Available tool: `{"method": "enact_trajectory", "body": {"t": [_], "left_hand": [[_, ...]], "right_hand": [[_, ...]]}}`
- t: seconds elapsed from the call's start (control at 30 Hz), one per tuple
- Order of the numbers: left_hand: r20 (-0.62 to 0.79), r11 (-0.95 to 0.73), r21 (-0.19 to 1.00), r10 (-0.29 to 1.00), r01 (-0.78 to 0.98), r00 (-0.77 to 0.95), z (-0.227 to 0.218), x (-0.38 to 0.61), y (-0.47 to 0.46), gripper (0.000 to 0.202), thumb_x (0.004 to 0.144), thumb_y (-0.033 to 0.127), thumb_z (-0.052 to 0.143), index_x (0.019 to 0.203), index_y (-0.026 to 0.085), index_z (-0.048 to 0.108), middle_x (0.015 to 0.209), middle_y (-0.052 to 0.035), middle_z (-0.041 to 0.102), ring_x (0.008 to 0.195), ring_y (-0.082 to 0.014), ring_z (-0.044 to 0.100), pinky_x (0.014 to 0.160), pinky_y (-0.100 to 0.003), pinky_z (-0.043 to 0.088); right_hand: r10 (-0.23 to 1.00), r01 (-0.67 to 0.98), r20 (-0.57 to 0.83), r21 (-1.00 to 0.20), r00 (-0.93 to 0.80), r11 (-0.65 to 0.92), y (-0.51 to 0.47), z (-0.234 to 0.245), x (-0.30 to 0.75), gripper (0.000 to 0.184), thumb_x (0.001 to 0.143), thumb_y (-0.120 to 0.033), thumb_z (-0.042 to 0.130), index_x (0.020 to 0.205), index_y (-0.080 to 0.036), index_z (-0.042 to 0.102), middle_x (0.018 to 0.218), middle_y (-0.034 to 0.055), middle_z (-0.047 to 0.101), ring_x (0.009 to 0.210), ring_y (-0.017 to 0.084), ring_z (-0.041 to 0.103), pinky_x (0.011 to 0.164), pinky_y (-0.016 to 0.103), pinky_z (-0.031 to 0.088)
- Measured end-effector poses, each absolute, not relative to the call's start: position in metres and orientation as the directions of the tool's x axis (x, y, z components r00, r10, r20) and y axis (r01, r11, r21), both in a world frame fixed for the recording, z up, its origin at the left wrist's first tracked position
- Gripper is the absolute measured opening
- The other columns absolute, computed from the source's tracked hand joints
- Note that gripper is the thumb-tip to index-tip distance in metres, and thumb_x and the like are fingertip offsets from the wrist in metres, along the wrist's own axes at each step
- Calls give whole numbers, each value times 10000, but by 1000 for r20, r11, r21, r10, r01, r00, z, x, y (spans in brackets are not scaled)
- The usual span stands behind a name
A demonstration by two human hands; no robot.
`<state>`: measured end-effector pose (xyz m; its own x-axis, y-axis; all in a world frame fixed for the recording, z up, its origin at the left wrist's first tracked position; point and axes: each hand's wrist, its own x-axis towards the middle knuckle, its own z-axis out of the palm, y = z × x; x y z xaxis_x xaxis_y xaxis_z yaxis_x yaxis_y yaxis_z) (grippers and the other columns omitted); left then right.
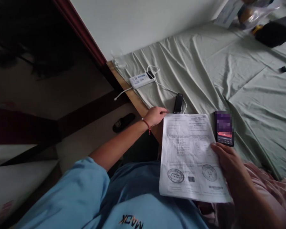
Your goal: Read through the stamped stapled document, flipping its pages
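Observation:
My right hand (227,162) holds a smartphone (224,128) with a lit screen and, against it, the right edge of a printed paper sheet (190,157) bearing two round stamps. My left hand (155,116), with a red string on the wrist, rests with curled fingers at the sheet's top left corner, on the bed edge. It lies just left of a black device (178,103) with a white cable. The sheet lies over my lap and blue shirt.
A white power bank (140,80) with cables lies near the wooden bed edge (131,92). Wrinkled pale green sheets (228,70) cover the bed. A dark bag (273,33) and plastic packets sit at the far right. A black slipper (124,122) is on the floor.

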<state>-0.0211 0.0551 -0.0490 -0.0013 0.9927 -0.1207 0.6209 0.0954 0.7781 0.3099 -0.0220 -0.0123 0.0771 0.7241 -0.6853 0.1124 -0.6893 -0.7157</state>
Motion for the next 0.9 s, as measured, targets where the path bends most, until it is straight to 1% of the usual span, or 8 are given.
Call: {"method": "enact_trajectory", "body": {"t": [0.07,0.2,0.33,0.43,0.57,0.7,0.83,0.9], "left_hand": [[-128,94,759,992,644,6,-47,-20,58,263,890,105,603,1011,202,816,1011,-60,786,887,-196,707,878,-316,530],[-102,69,774,995,629,16,-49,-18,64,268,890,112,611,1043,207,810,1016,-53,784,896,-189,705,864,-301,527],[-123,81,783,992,617,26,-52,-18,67,250,890,114,605,1001,197,812,969,-49,783,829,-174,688,796,-286,510],[-119,88,815,993,573,17,-53,-18,66,218,891,135,616,973,183,812,868,-46,769,779,-167,668,740,-277,488],[-99,80,853,995,516,10,-55,-18,64,169,887,172,642,930,179,805,714,-24,712,713,-157,634,699,-266,470],[-112,108,844,993,525,-24,-55,-18,66,163,863,123,647,889,170,800,729,-28,715,688,-145,614,711,-270,464],[-116,125,813,992,569,-52,-52,-15,74,144,853,114,650,842,162,785,716,-30,706,699,-156,612,716,-283,452],[-117,130,810,991,572,-59,-52,-12,78,117,837,107,661,818,156,765,757,-38,720,720,-159,626,709,-279,449]], "right_hand": [[733,126,-677,-723,72,-680,-25,-13,307,306,701,-474,772,858,-226,684,620,26,686,469,232,612,417,316,444],[774,175,-632,-759,33,-627,-29,-17,305,347,759,-515,715,952,-229,685,681,31,713,533,242,644,431,308,440],[798,155,-601,-785,43,-600,-33,-24,306,335,768,-523,721,892,-217,668,664,12,693,527,199,608,450,279,433],[792,123,-604,-783,85,-610,-36,-26,304,323,757,-517,743,844,-221,649,614,-10,656,484,171,553,435,266,409],[796,103,-592,-790,127,-604,-37,-27,303,315,754,-514,759,847,-232,654,597,-18,643,467,171,536,436,277,412],[814,138,-571,-803,105,-580,-37,-31,305,320,765,-536,747,839,-238,659,609,-17,653,492,184,553,451,280,417],[827,208,-554,-801,100,-562,-39,-34,305,348,798,-554,702,868,-213,697,634,14,675,489,183,546,453,282,415],[835,225,-542,-805,98,-549,-39,-37,306,363,810,-561,684,880,-207,713,646,22,681,502,185,554,456,282,416]]}}
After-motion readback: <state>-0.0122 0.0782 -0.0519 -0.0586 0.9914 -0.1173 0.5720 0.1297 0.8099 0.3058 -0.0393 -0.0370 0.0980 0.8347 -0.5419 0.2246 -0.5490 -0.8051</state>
